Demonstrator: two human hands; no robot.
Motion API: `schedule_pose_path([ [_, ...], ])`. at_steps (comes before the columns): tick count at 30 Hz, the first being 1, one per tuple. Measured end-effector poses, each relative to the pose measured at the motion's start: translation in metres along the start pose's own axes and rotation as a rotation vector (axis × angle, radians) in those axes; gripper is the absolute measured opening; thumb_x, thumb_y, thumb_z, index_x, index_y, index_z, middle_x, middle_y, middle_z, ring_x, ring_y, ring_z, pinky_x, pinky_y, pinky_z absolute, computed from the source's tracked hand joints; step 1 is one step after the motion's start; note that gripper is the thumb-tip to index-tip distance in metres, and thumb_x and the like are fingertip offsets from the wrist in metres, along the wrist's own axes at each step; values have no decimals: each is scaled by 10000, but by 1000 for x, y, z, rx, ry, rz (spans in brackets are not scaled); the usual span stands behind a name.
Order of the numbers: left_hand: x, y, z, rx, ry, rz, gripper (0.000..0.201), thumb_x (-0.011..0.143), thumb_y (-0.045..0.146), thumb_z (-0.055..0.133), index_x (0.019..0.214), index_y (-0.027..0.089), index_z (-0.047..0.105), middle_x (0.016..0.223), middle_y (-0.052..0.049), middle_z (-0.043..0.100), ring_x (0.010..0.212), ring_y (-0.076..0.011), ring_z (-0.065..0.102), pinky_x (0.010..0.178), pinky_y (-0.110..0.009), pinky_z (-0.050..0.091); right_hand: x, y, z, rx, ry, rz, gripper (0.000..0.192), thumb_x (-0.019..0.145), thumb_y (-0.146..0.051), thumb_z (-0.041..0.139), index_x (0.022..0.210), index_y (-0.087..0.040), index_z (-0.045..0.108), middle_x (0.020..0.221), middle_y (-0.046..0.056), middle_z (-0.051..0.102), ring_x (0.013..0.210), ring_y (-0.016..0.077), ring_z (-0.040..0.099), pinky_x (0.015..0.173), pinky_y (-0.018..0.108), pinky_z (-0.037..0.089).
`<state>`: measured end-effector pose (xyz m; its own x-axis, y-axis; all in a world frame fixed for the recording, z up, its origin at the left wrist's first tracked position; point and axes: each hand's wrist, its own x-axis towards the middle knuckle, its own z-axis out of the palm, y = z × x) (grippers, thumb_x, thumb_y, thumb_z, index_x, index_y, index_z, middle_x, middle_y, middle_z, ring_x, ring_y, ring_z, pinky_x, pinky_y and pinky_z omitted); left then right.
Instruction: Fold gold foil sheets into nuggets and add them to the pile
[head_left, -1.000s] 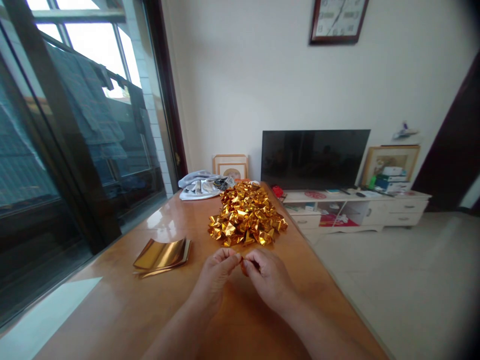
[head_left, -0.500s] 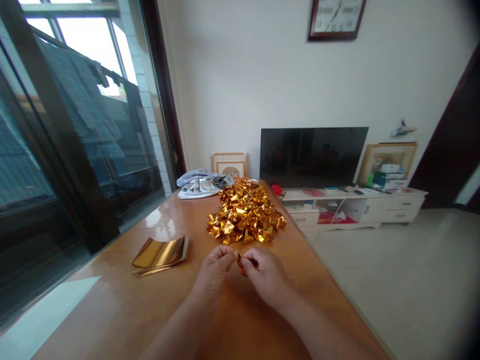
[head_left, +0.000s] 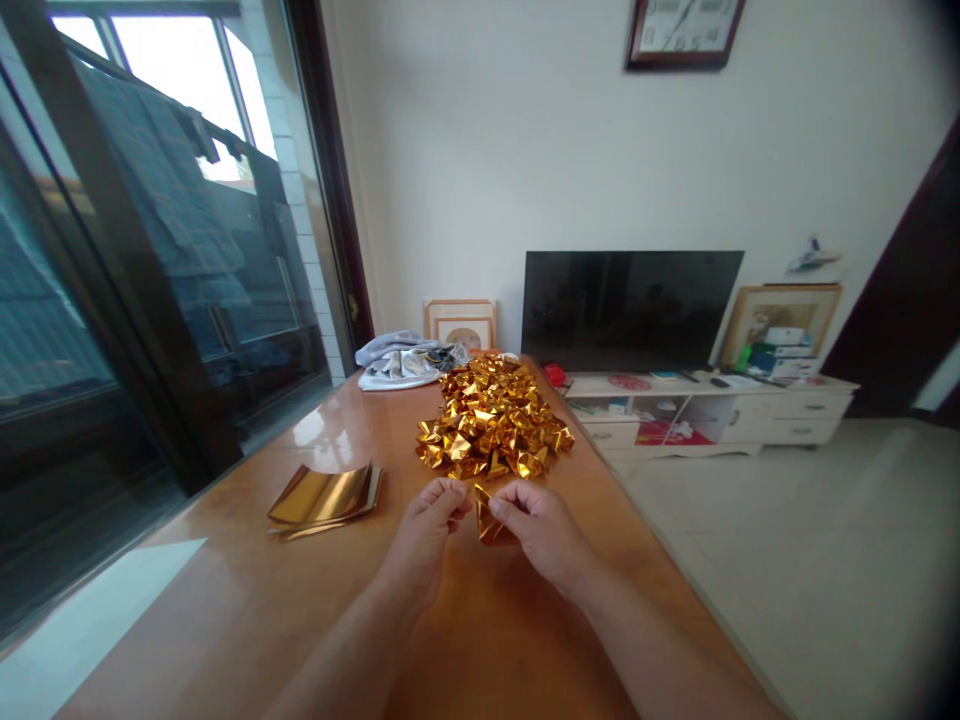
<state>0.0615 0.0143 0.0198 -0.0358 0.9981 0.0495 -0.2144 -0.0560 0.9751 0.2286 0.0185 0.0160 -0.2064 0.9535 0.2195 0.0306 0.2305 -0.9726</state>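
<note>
My right hand (head_left: 541,520) pinches a piece of gold foil paper (head_left: 489,528) between thumb and fingers. The foil is folded, with a pointed upper corner and a flat face toward me. Just left of it, my left hand (head_left: 435,515) is closed with thumb and fingertips pressed together; whether they grip anything is hidden. Beyond both hands lies a heap of folded gold foil pieces (head_left: 495,420). A stack of flat, slightly curled gold foil sheets (head_left: 322,498) rests on the table to the left of my left hand.
The glossy wooden table (head_left: 247,600) carries a pale sheet (head_left: 105,610) at its left edge and a bundle of grey-white cloth (head_left: 401,362) at the far end. Past the table's right edge stand a low white cabinet (head_left: 795,410) and a television (head_left: 630,310).
The narrow, twisted-looking foil now shows a wider flat face in my right hand. My left fingertips have drawn slightly left of it. The view has shifted a little.
</note>
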Motion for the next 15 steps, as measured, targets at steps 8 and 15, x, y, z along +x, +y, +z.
schedule_pose_path([
  [8,-4,3,5,43,-51,37,284,845,449,633,752,181,646,741,0,597,709,-145,491,689,-276,354,-2,-5,-1,181,-68,94,281,825,-427,704,799,-160,619,751,-4,608,697,136,541,667,271,440],
  [15,-4,1,4,10,-106,67,239,813,382,701,735,161,650,685,4,567,674,-130,450,668,-260,351,-3,-7,1,188,-102,106,330,804,-475,714,784,-166,601,712,-12,617,659,132,550,647,265,428],
])
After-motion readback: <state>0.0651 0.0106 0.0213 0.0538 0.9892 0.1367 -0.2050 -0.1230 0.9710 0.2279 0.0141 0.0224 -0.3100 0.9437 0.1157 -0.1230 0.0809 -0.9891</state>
